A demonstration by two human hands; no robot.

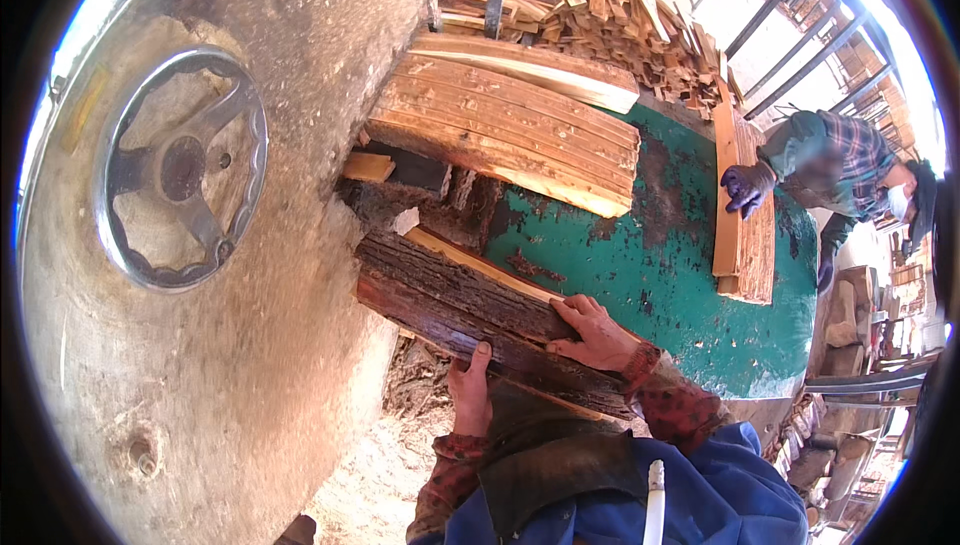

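Two long bark-covered wood slabs point(450, 290) lie side by side in front of me, their left ends close to the big tan machine panel. My left hand point(470, 395) grips the near edge of the nearer slab, its thumb on the bark and its fingers hidden below. Across the top rests my right hand point(598, 335), closed over the slabs near their right end, with its thumb toward the seam between them. Pale sawn wood shows along the far edge. Beyond the slabs is a worn green tabletop point(580, 255).
A metal handwheel point(182, 167) sits on the tan panel point(320, 195) at left. Sawn planks point(500, 125) lie across the table's far side, before a scrap-wood heap point(640, 25). At right, a co-worker's gloved hand point(748, 190) rests on boards point(748, 255).
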